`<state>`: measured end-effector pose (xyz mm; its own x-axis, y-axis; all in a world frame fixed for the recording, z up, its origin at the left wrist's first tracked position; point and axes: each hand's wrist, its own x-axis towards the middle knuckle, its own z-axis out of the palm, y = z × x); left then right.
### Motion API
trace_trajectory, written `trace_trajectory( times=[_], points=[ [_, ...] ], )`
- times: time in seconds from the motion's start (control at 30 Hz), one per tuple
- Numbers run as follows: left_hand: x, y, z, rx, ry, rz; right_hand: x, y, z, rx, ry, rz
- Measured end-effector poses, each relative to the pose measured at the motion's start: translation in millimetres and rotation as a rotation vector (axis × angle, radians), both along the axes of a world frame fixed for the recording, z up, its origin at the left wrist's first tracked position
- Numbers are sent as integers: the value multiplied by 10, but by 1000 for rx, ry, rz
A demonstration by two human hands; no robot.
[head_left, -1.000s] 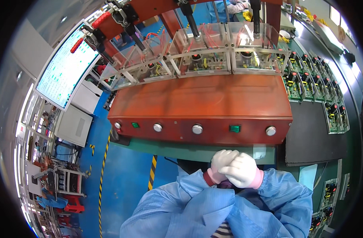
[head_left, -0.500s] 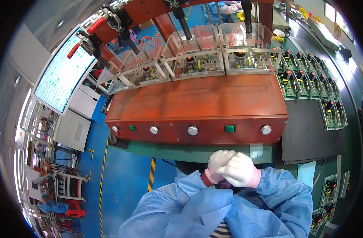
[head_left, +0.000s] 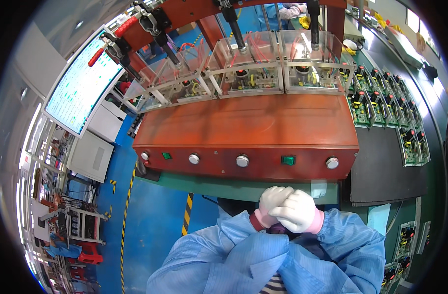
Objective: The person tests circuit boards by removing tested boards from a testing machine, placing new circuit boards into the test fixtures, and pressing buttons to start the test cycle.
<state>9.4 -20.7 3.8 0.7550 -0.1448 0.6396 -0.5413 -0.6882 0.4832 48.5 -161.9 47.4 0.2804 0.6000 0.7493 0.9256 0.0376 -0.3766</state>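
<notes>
Both hands sit at 6 o'clock, just below frame centre, pulled in vs. the chest of a blue smock [head_left: 243, 259]. Right hand [head_left: 295, 211] is folded over the left hand [head_left: 272, 198], which is curled into a loose fist, so the two are clasped together w/ no separate object seen between them. Can't tell if anything small is tucked inside. What the right hand touches is the white glove [head_left: 275, 193] on the left. Judging by looks it's thin, soft, light knit fabric: limp, stretchy, not slippery, not fragile but easy to snag. Best hold is prob. at the pink cuff [head_left: 257, 219] by the wrist, or pinching a fingertip, rather than bunching the palm. Appearance: clean white, snug fit, slight wrinkles at the knuckles, matching glove on the other hand w/ pink cuff at 4 o'clock of the clasp. A dark purple bit shows under the hands, too hidden to ID. Nearest at 12 o'clock of the hands, apart from them, is the green bench edge [head_left: 209, 186], then a red console [head_left: 243, 127] w/ a front row of round silver buttons [head_left: 242, 160] and a green square switch [head_left: 287, 160]. Clear housings [head_left: 243, 68] stand along its back; green circuit boards [head_left: 381, 103] at 2 o'clock, a monitor [head_left: 79, 88] at 10.
</notes>
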Motion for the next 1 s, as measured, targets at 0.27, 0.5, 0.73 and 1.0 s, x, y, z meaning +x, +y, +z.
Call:
trace_trajectory(
  times=[0.27, 0.5, 0.73, 1.0],
  points=[
    [6, 9, 90, -3, 91, -5, 26, 11, 171, 31, 51, 77],
    [-9, 16, 34, 107, 156, 24, 18, 3, 190, 59, 51, 77],
    [39, -64, -251, -55, -137, 52, 34, 5, 284, 110, 60, 93],
    [109, -135, -441, -216, -284, -130, -19, -28, 165, 168, 57, 66]
  ],
)
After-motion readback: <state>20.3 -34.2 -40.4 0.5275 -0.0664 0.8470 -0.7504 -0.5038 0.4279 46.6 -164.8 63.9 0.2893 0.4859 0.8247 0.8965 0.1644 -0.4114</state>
